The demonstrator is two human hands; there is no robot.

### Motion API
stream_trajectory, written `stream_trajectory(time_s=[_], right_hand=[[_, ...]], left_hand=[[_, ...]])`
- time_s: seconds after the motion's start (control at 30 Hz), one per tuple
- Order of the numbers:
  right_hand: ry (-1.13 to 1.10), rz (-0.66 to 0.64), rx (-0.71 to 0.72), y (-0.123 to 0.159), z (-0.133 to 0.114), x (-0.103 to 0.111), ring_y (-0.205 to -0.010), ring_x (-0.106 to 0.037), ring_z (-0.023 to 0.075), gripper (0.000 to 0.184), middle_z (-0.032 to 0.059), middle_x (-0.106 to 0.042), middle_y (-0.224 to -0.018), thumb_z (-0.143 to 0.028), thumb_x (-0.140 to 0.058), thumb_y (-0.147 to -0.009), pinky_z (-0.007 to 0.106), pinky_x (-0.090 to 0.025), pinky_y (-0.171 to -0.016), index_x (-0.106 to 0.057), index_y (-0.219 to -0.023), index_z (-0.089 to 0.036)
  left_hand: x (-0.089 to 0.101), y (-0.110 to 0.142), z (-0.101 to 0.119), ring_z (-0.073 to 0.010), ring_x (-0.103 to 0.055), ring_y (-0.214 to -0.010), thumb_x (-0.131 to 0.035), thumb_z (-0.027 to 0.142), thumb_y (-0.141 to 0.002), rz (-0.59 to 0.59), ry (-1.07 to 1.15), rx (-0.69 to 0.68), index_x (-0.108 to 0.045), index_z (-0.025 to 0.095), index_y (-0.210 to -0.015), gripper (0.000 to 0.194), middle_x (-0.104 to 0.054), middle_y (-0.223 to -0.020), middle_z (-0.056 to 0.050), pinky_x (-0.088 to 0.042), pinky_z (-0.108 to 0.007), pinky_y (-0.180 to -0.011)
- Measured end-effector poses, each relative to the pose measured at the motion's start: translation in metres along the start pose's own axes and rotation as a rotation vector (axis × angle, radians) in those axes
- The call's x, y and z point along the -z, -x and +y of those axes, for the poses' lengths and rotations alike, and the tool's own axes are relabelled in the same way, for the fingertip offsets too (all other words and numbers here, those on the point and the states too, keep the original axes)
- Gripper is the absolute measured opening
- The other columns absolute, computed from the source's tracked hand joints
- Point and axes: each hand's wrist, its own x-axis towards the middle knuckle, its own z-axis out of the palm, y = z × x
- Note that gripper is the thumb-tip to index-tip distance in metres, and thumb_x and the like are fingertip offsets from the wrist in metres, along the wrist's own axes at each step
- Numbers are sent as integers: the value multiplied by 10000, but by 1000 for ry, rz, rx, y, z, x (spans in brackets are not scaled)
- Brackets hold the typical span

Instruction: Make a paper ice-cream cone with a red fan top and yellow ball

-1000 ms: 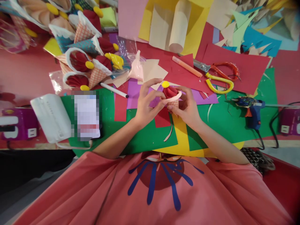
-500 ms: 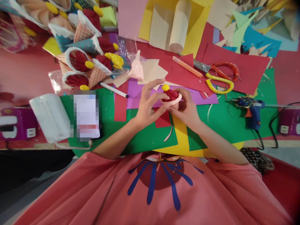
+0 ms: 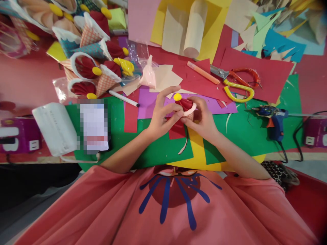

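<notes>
Between my two hands, above the purple paper strip (image 3: 217, 103), I hold a small craft ice cream cone (image 3: 186, 104). It has a dark red swirl, a yellow ball on top, a pale pink rim and a checked cone below. My left hand (image 3: 165, 114) pinches the rim on the near left side with thumb and fingers, its index finger raised away. My right hand (image 3: 203, 117) is curled round the cone's right side, thumb below the rim. The cone's lower tip is hidden by the fingers.
Several finished craft cones (image 3: 93, 68) lie at the upper left. Scissors (image 3: 237, 83), an orange marker (image 3: 203, 72) and red paper sit beyond my hands. A blue glue gun (image 3: 277, 124) lies right; a phone (image 3: 95, 126), white power bank (image 3: 55, 128) and white pen (image 3: 124, 98) left.
The cone has turned slightly in my fingers, its yellow ball shifting left and a little nearer. My left fingers have closed in on the rim. The other things stay put.
</notes>
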Motion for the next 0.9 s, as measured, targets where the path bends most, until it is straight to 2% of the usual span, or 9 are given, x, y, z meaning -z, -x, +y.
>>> stream_trajectory(time_s=[0.17, 0.37, 0.53, 0.73, 0.9], right_hand=[[-187, -72, -37, -2, 1, 0, -1237, -606, 264, 574, 78, -516, -1432, -551, -602, -895, 452, -584, -966, -437, -1391, -314], [-98, 3, -1, -3, 4, 0, -1359, -519, 293, 608, 68, -533, -1430, -527, -676, -852, 495, -509, -1081, -469, -1381, -309], [-41, 35, 6, -3, 6, 1, -1360, -522, 291, 639, 69, -565, -1403, -571, -679, -831, 502, -509, -1084, -473, -1373, -302], [-1, 48, -18, -1, 3, 0, -1309, -563, 290, 650, 89, -556, -1414, -551, -701, -818, 472, -560, -1011, -483, -1371, -288], [33, 53, -34, 0, 2, 0, -1298, -560, 295, 660, 99, -579, -1377, -556, -714, -801, 479, -536, -1027, -497, -1358, -278]], left_hand=[[2, -1, -1, -220, -552, -1291, -487, 428, -981, 32, 32, 63, -595, 268, -924, 201, -540, -1379, -21, -487, -480, -1108], [1, 0, -2, -224, -555, -1296, -554, 460, -946, 23, 66, 105, -595, 260, -910, 207, -560, -1368, -37, -469, -477, -1136], [-1, -1, -5, -227, -534, -1330, -559, 471, -942, 27, 76, 90, -594, 265, -901, 213, -537, -1385, -22, -462, -491, -1144], [2, 1, -2, -251, -543, -1318, -531, 496, -947, 65, 38, 46, -614, 315, -1054, 226, -524, -1406, -14, -440, -510, -1148], [1, 3, -4, -264, -562, -1292, -551, 466, -940, 16, -49, -7, -650, 313, -1001, 193, -536, -1426, -18, -443, -522, -1123]])
